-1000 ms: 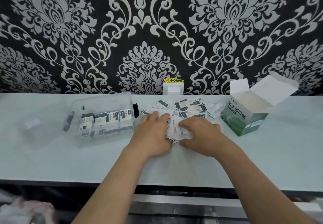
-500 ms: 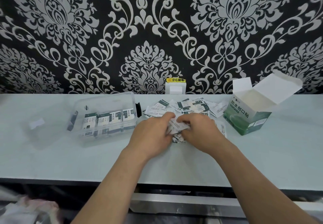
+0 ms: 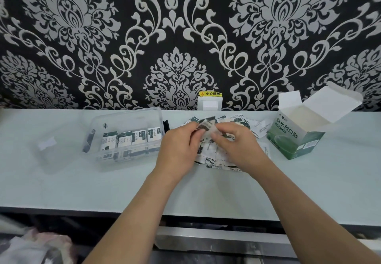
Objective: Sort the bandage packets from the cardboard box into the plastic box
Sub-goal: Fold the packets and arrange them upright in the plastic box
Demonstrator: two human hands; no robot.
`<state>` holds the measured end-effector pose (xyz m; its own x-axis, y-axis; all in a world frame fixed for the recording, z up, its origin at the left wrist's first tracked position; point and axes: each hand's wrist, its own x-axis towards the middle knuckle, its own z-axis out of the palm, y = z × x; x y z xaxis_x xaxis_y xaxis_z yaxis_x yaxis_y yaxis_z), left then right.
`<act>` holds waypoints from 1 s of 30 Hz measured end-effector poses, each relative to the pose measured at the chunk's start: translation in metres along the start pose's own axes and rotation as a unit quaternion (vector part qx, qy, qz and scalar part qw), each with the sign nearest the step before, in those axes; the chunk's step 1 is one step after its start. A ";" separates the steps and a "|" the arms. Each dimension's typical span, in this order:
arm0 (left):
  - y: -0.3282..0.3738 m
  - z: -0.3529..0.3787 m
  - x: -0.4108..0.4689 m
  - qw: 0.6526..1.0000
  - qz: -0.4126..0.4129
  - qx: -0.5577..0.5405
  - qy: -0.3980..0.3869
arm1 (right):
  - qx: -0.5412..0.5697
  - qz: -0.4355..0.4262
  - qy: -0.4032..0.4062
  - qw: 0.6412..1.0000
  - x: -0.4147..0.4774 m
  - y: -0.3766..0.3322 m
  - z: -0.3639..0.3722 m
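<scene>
A small stack of bandage packets [image 3: 206,125] is lifted above the loose pile of packets [image 3: 218,160] on the pale table. My left hand [image 3: 179,147] and my right hand [image 3: 237,144] pinch it from either side. The clear plastic box [image 3: 123,119] stands left of my hands, with a row of packets [image 3: 132,140] standing inside. The green and white cardboard box [image 3: 296,138] sits open at the right, flaps raised.
The box's clear lid [image 3: 51,148] lies flat at the far left. A white wall socket [image 3: 209,102] with a yellow label is behind the pile, on patterned wallpaper. The table's front edge [image 3: 185,214] runs below my forearms.
Both hands have risen from the pile, lifting a few gathered packets off the table. The view has shifted slightly.
</scene>
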<state>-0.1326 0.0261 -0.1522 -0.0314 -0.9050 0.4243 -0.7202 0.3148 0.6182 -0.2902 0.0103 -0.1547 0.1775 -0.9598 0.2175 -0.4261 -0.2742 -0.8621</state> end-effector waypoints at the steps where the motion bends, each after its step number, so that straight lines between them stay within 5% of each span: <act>1: 0.001 0.000 0.000 1.000 -0.015 -0.019 -0.002 | 0.021 0.002 -0.004 1.000 -0.001 -0.001 0.000; 5: 0.009 -0.003 0.002 0.974 -0.127 -0.187 -0.015 | 0.145 0.070 -0.008 0.987 -0.004 -0.009 0.000; 9: 0.013 -0.010 0.001 0.959 -0.151 -0.233 -0.059 | 0.308 0.184 -0.063 0.931 -0.006 -0.017 -0.006; 15: 0.015 -0.018 -0.001 0.968 -0.163 -0.146 -0.121 | 0.242 0.193 -0.011 0.951 -0.006 -0.016 -0.007; 19: 0.016 -0.022 -0.004 0.999 -0.008 0.032 -0.002 | 0.252 0.232 0.072 0.937 -0.002 -0.012 -0.015; 23: 0.020 -0.014 -0.004 0.986 0.162 0.028 0.034 | 0.278 0.242 -0.091 0.925 -0.005 -0.012 -0.018; 30: 0.017 -0.010 -0.008 0.985 0.039 -0.081 -0.148 | 0.313 0.236 -0.217 0.894 -0.007 -0.010 -0.035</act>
<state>-0.1374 0.0418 -0.1385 -0.2999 -0.9129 0.2770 -0.5884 0.4056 0.6994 -0.3177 0.0176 -0.1316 0.4944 -0.8087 -0.3188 0.0115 0.3728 -0.9278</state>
